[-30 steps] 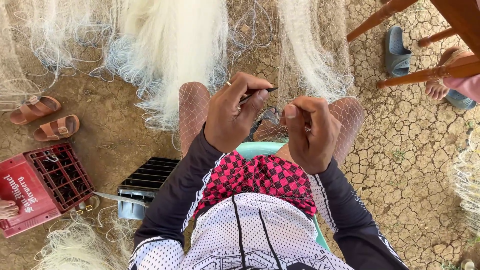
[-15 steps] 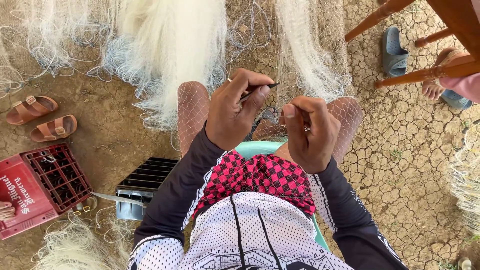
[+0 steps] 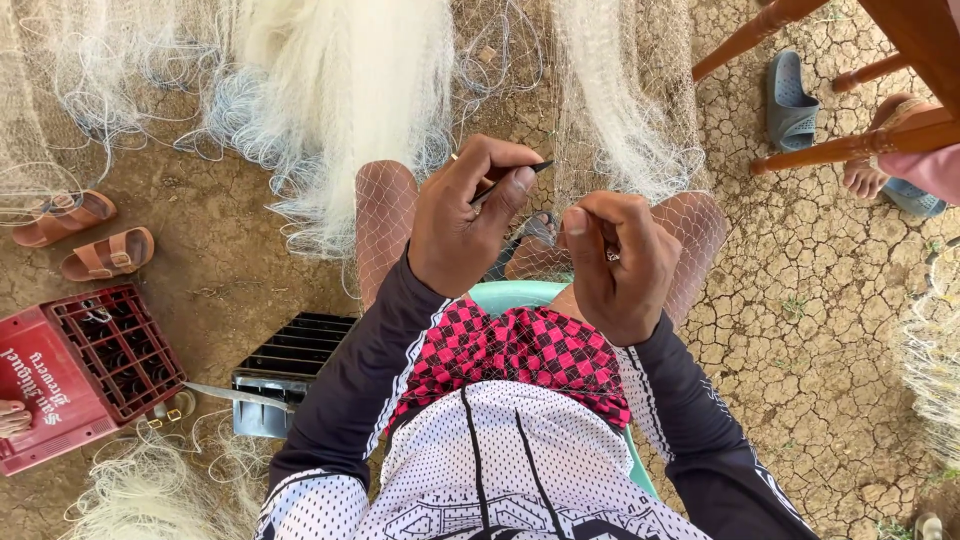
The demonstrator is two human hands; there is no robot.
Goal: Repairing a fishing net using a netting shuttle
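Barely shifted, both hands — left hand (image 3: 462, 225) pinching netting needle (image 3: 512, 180); right hand (image 3: 618, 262) gripping net (image 3: 590, 130).

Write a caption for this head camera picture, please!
Seated person's left hand holds a thin dark needle while right hand pinches white fishing net.

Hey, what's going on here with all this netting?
A seated person has fine fishing net draped over their knees. The left hand pinches a thin dark needle; the right hand grips the mesh close beside it. A red crate and brown sandals lie on the cracked ground.
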